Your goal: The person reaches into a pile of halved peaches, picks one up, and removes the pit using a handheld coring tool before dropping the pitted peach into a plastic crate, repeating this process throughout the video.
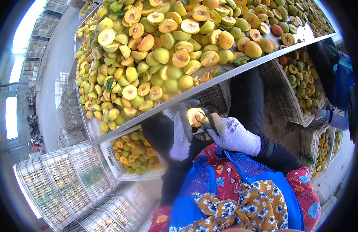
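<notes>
My left hand (183,129), in a pale glove with dark fingers, is closed round a halved yellow fruit (196,117) just below the table's metal edge. At the fruit's right side is my right hand (229,132), gloved the same way, its fingers pinched on a small thin dark tool (202,121). The tool's tip is at the cut face of the fruit; its handle is hidden in the fingers. Beyond both hands, many halved and whole yellow-green fruits (161,55) are heaped on the metal-edged table (221,77).
A white crate (112,170) of fruit halves stands below the table at the left. More plastic crates (86,174) are stacked at the lower left. Another fruit crate (284,92) is at the right, near a co-worker's gloved hand (338,118).
</notes>
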`<state>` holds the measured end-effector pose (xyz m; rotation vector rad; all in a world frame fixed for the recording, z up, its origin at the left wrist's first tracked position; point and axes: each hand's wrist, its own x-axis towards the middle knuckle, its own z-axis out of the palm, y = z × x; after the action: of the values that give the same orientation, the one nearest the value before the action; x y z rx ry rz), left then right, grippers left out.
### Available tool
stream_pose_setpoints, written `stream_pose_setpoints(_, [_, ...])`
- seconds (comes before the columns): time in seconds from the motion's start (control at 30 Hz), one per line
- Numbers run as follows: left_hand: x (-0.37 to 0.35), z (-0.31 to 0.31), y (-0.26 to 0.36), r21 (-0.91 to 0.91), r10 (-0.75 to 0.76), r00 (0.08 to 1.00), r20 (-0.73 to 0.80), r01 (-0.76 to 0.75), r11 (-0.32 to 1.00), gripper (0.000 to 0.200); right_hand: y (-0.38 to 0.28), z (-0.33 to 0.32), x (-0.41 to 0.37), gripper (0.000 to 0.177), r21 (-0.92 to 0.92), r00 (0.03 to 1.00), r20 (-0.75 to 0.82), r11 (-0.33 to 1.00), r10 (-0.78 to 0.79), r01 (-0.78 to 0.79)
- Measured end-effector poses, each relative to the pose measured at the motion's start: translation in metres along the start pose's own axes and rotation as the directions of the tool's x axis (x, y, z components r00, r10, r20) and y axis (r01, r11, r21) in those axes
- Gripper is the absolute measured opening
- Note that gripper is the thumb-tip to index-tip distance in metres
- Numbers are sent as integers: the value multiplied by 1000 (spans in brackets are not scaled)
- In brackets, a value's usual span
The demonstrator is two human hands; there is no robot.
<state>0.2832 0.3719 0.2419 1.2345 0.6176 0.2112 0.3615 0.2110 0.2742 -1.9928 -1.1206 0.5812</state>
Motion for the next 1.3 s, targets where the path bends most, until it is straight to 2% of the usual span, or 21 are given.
stream_pose_setpoints(0.07, [-5,5,-5,-54,-51,997,-54,48,997,57,-2,1,-2,30,-70,999,40,998,5,-3])
stream_pose_setpoints(0.17, [-10,10,-5,100,75,989,-125,-62,993,56,-3,1,-8,32,-79,987,155,997,34,-22])
stream_pose_setpoints(0.23, [-14,17,-9,167,121,971,-207,-87,982,55,-2,5,-12,32,-90,990,139,996,21,-8])
stream_pose_setpoints(0.37, [-11,16,-6,354,158,971,-178,-86,931,51,-3,5,-15,34,-110,992,127,994,21,-7])
stream_pose_setpoints(0.47, [-11,10,-16,511,268,955,-125,-170,843,48,-2,5,-16,34,42,968,223,991,113,-126])
stream_pose_setpoints(0.57, [-18,27,-8,502,257,919,-298,-77,861,43,8,7,-17,36,247,965,238,954,112,-172])
stream_pose_setpoints(0.6, [-19,26,-8,560,279,931,-233,-106,822,41,7,0,-12,36,386,922,354,873,159,-299])
stream_pose_setpoints(0.67, [-18,20,-10,661,314,944,-99,-173,730,39,22,20,-22,29,148,970,239,985,47,-84])
stream_pose_setpoints(0.73, [-11,4,-43,872,562,825,67,-322,369,36,13,22,-28,27,-20,969,210,992,128,-127])
stream_pose_setpoints(0.77, [-9,-2,-57,921,642,745,182,-357,153,35,10,18,-26,29,118,942,280,968,184,-224])
stream_pose_setpoints(0.83, [-6,-2,-60,724,388,921,-29,-248,643,35,13,6,-17,33,354,866,433,836,250,-418])
stream_pose_setpoints(0.87, [-7,-2,-60,624,277,959,-57,-182,760,35,14,1,-14,34,457,779,558,678,286,-576])
stream_pose_setpoints(0.9, [-9,0,-57,515,162,983,-85,-96,852,35,25,4,-15,34,528,736,630,558,250,-641])
stream_pose_setpoints(0.97, [-12,10,-35,430,65,994,-85,-22,902,35,22,10,-20,34,412,908,381,848,173,-334])
stream_pose_setpoints(1.07, [-12,11,-34,742,333,933,135,-318,590,38,11,16,-30,26,-25,896,360,963,261,-270])
stream_pose_setpoints(1.13, [-15,17,-31,636,202,979,-8,-150,757,36,23,23,-31,32,155,921,336,953,198,-261])
stream_pose_setpoints(1.17, [-15,17,-31,615,186,982,-39,-123,779,35,28,25,-31,36,246,933,317,935,171,-255])
stream_pose_setpoints(1.2, [-16,18,-30,592,170,983,-69,-97,800,33,27,20,-28,35,379,903,384,859,192,-344])
stream_pose_setpoints(1.27, [-19,17,-32,638,262,962,-81,-152,755,29,21,8,-21,34,589,830,526,624,185,-513])
stream_pose_setpoints(1.3, [-19,14,-35,749,368,930,-7,-239,618,27,21,12,-24,34,484,883,433,779,183,-399])
